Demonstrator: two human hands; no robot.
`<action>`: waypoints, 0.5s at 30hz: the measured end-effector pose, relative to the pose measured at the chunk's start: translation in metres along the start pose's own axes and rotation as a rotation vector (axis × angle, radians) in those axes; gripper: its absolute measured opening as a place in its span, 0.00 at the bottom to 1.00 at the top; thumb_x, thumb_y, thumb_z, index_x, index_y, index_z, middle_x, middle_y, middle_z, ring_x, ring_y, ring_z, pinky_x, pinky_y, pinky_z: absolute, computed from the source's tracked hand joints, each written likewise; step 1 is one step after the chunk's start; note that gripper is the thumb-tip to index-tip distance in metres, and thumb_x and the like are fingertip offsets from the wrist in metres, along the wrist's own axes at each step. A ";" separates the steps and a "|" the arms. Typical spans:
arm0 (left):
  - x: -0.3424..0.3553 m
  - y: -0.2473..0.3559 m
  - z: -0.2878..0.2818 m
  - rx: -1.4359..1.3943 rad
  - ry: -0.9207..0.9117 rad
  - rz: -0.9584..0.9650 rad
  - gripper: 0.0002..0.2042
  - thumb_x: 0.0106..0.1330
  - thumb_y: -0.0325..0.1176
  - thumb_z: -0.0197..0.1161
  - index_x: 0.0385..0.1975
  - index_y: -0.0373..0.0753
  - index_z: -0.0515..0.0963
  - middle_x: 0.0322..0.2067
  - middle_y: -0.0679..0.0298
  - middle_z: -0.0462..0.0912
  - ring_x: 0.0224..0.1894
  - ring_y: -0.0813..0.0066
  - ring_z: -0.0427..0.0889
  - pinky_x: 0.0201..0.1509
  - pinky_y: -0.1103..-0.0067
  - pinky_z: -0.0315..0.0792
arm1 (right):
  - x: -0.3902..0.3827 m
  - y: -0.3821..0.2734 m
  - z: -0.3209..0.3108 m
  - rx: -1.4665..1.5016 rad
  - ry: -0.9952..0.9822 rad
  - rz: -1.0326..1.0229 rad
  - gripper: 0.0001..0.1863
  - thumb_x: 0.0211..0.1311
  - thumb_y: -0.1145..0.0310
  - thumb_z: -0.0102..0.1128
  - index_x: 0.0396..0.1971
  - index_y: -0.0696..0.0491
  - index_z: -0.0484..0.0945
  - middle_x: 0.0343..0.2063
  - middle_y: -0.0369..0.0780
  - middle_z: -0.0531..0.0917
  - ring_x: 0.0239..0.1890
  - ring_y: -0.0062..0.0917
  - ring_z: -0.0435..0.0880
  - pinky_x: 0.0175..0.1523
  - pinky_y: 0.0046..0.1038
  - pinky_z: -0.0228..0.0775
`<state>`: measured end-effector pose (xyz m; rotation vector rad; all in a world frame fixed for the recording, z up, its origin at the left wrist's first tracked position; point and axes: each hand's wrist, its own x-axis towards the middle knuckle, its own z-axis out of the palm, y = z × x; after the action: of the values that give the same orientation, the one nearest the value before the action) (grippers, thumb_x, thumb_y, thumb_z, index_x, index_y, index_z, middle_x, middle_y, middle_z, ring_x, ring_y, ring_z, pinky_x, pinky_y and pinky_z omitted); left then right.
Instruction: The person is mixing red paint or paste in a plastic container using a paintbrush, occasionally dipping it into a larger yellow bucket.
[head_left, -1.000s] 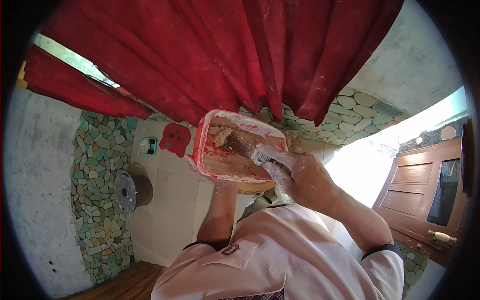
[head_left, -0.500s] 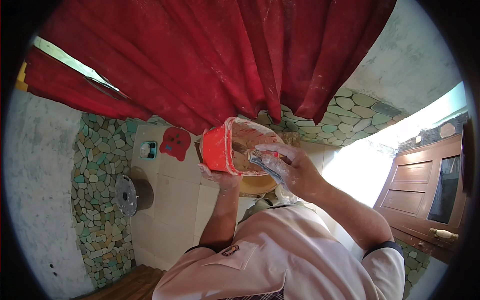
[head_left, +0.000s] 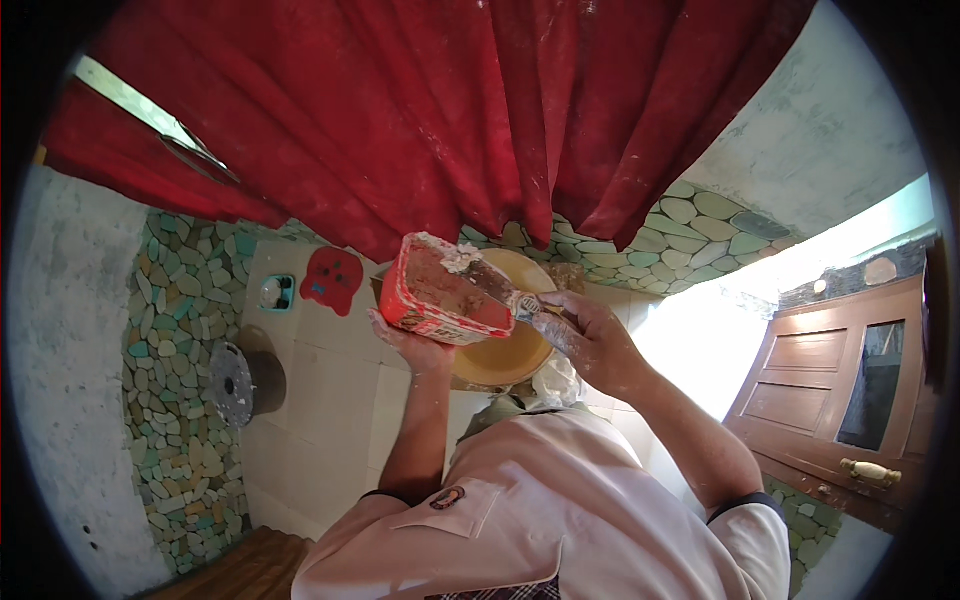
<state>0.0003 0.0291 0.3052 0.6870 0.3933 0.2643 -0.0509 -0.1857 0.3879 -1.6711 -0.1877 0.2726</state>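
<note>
My left hand (head_left: 420,350) supports a red plastic tub (head_left: 425,322) from below and the side, its fingers wrapped around the base. Inside, the walls are smeared with pale paste, and the rim is crusted. A putty knife (head_left: 492,284) is gripped by its handle in my right hand (head_left: 592,345). Its blade lies across the tub's right side, with a whitish lump of paste (head_left: 462,258) at the far end. Below the tub sits a round yellow basin (head_left: 500,370), partly covered by it. Both hands are dusted with white.
A red curtain (head_left: 400,130) hangs close in front. On the tiled floor to the left are a red cat-shaped mat (head_left: 332,281), a small turquoise container (head_left: 277,293) and a dark spool-like cylinder (head_left: 262,383). A brown door (head_left: 800,385) stands at right.
The tub has tipped and turned, so its printed side now faces me. The putty knife has come up from inside the tub, now with a paste lump at its end. More of the basin shows.
</note>
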 end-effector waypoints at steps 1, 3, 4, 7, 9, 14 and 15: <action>0.003 0.001 -0.007 0.004 -0.006 -0.064 0.40 0.61 0.69 0.37 0.64 0.44 0.57 0.65 0.59 0.57 0.65 0.52 0.59 0.66 0.55 0.57 | -0.004 0.003 -0.003 -0.140 0.008 0.075 0.16 0.67 0.67 0.53 0.50 0.59 0.71 0.35 0.32 0.77 0.32 0.11 0.69 0.36 0.15 0.63; 0.009 0.000 -0.026 0.022 -0.010 -0.097 0.40 0.60 0.69 0.36 0.64 0.44 0.57 0.65 0.59 0.57 0.65 0.52 0.59 0.66 0.55 0.56 | -0.011 0.035 -0.001 -0.025 0.049 0.081 0.13 0.66 0.66 0.53 0.46 0.58 0.72 0.30 0.33 0.76 0.28 0.14 0.70 0.34 0.17 0.64; 0.013 0.000 -0.037 0.051 -0.022 -0.118 0.40 0.60 0.69 0.35 0.65 0.45 0.57 0.65 0.59 0.56 0.65 0.52 0.59 0.66 0.55 0.56 | -0.013 0.049 0.000 0.104 0.092 0.075 0.11 0.66 0.66 0.54 0.42 0.56 0.73 0.25 0.34 0.74 0.25 0.17 0.71 0.32 0.20 0.66; 0.016 0.004 -0.063 -0.047 0.005 -0.204 0.37 0.63 0.67 0.35 0.65 0.46 0.58 0.64 0.59 0.59 0.64 0.52 0.60 0.66 0.54 0.56 | -0.012 0.060 0.000 0.462 0.137 0.471 0.10 0.65 0.66 0.54 0.42 0.53 0.71 0.23 0.34 0.73 0.18 0.17 0.70 0.23 0.20 0.64; 0.023 0.002 -0.090 -0.163 -0.050 -0.263 0.33 0.63 0.64 0.37 0.61 0.48 0.64 0.61 0.62 0.65 0.61 0.54 0.65 0.62 0.55 0.63 | -0.005 0.078 0.005 0.565 0.168 0.566 0.10 0.64 0.65 0.54 0.42 0.53 0.70 0.23 0.34 0.73 0.16 0.18 0.71 0.20 0.21 0.63; 0.017 0.004 -0.114 -0.172 -0.011 -0.311 0.30 0.63 0.62 0.40 0.55 0.48 0.69 0.54 0.64 0.72 0.55 0.56 0.72 0.56 0.56 0.69 | 0.028 0.183 0.016 0.257 0.029 0.635 0.11 0.61 0.60 0.55 0.36 0.51 0.70 0.21 0.36 0.73 0.15 0.20 0.71 0.18 0.21 0.61; 0.018 0.003 -0.125 -0.194 -0.032 -0.321 0.29 0.63 0.62 0.41 0.53 0.48 0.70 0.52 0.65 0.74 0.52 0.57 0.74 0.54 0.56 0.71 | 0.039 0.207 0.019 0.256 0.019 0.645 0.11 0.61 0.60 0.55 0.36 0.51 0.70 0.21 0.36 0.73 0.15 0.20 0.71 0.18 0.21 0.61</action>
<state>-0.0382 0.1079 0.2146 0.4291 0.4351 -0.0138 -0.0267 -0.1813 0.1780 -1.4372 0.3974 0.7308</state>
